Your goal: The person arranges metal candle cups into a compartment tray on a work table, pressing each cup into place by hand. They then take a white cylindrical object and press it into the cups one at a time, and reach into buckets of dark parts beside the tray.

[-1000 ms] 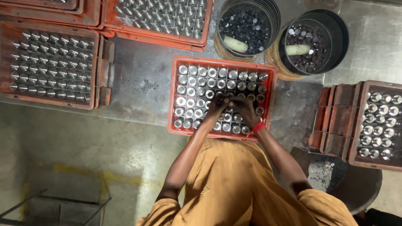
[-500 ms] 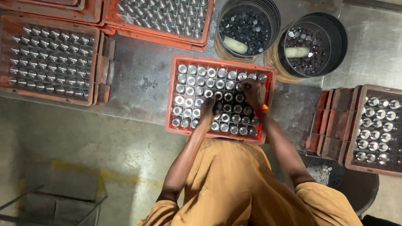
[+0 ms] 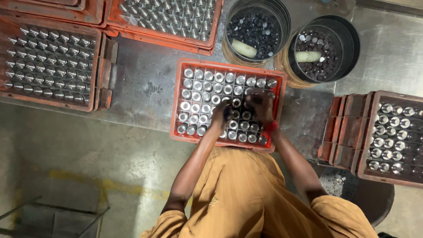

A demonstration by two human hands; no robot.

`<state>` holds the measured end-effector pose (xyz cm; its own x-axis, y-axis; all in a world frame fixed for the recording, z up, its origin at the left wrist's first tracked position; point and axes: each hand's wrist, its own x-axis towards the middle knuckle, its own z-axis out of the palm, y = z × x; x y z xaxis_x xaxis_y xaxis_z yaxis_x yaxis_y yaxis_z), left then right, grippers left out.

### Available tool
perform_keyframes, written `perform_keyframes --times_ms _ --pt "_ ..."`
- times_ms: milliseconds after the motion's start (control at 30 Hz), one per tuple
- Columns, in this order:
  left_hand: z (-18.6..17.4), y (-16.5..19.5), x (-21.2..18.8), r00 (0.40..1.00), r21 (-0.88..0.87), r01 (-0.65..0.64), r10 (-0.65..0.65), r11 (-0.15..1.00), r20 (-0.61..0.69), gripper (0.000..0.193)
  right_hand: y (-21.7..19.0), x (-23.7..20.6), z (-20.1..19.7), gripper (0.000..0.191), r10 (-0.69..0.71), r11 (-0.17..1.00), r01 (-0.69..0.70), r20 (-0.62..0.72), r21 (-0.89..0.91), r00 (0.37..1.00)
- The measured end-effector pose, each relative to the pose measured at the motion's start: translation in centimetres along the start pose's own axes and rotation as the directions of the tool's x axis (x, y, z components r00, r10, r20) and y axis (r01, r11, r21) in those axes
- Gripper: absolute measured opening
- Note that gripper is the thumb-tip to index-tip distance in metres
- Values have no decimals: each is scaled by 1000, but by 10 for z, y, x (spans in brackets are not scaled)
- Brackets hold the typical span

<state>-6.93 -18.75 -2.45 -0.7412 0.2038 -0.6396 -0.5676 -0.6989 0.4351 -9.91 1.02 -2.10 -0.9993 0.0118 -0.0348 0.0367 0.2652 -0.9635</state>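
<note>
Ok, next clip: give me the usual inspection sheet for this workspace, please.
Surface: grey metal bench, scuffed and stained.
Job's things: orange crate in front of the person, packed with upright shiny metal cylinders.
Clutter: more orange crates of metal parts at left, top and right; two dark round bins of small dark pieces, each with a pale oblong object inside.
Hands: left hand and right hand both down among the cylinders in the middle crate; grip cannot be made out.
Cables: nothing seen.
Surroundings: concrete floor with a faded yellow mark; metal frame at lower left.
</note>
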Motion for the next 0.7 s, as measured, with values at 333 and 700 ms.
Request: perform_keyframes --times_ms 333,700 --pt "-27 -11 0 979 -171 -22 56 985 197 28 -30 71 -8 16 -185 824 161 10 -544 983" --pt "0 -19 1 980 231 -125 85 965 178 26 -26 -14 -6 36 -67 965 0 248 262 966"
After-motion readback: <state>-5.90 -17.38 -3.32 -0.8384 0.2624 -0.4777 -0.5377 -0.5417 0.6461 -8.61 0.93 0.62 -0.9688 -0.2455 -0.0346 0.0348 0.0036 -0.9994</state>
